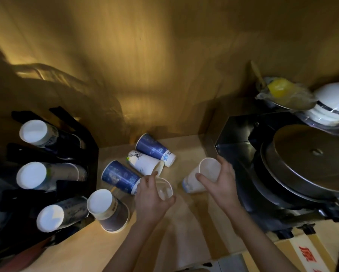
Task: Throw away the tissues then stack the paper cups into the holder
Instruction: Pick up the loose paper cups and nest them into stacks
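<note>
My left hand (152, 195) grips a small white cup (164, 188) by its rim, mouth facing up toward me. My right hand (221, 183) holds a white paper cup (203, 175) tilted, its open mouth up and to the right. Two blue cups (154, 147) (119, 176) and a white patterned cup (143, 160) lie on their sides on the wooden counter (186, 222) behind my left hand. A dark cup (108, 210) stands upside down near the black cup holder (72, 169), whose three slots hold stacked cups. I see no tissues.
A black machine with a round metal lid (309, 161) fills the right side. Stacked white bowls (333, 103) and a plastic bag with something yellow (280, 89) sit behind it. A wooden wall backs the counter. A cardboard box (309, 254) lies at bottom right.
</note>
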Demonstrator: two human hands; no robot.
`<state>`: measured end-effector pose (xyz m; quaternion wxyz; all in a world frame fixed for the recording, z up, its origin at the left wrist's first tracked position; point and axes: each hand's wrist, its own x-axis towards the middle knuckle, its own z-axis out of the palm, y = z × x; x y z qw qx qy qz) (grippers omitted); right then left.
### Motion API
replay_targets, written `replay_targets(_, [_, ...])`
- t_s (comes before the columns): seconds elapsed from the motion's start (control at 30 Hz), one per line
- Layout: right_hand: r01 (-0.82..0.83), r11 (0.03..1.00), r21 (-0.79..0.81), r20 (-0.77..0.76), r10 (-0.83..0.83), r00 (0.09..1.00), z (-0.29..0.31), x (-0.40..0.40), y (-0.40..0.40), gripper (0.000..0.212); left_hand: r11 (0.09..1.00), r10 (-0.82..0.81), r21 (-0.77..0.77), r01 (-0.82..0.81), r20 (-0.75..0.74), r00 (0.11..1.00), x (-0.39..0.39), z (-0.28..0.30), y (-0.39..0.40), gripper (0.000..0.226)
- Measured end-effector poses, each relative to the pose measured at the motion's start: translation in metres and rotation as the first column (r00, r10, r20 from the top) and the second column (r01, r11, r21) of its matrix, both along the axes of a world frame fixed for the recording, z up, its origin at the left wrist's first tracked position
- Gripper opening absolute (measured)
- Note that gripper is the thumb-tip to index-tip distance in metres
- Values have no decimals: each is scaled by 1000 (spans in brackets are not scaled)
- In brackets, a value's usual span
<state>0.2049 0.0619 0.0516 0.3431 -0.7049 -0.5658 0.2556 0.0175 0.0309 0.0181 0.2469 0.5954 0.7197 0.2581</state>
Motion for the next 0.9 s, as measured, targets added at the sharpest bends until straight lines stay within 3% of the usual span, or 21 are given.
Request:
replay_targets(0.13, [-67,984,166,-64,79,995,35,-14,-16,83,990,-137,10,137,-43,990,4,-5,7,85])
replay_targets(0.23, [-145,975,169,-90,162,983,46,-24,-28,82,976,-208,57,209,-23,978,8,-17,10,84])
replay_targets(0.5, [-348,928,136,34,347,937,51,-27,-26,83,991,-132,48,126,151,980,7,-26,19,106])
replay_targets(0.57, [-448,887,110,85,441,893,50,-34,-24,84,993,-111,44,105,167,980,6,-34,22,102])
replay_targets(0.67, [-575,818,12,162,566,809,37,-47,-16,88,998,-19,62,-2,347,938,7,-46,18,80])
replay_targets(0.73, [-605,791,-86,174,610,773,22,-52,-8,89,998,18,53,-43,399,917,9,-49,14,79])
replay_targets(0.9, [-579,784,-224,75,607,791,-20,-53,6,97,999,-1,31,-12,406,914,7,-54,6,86])
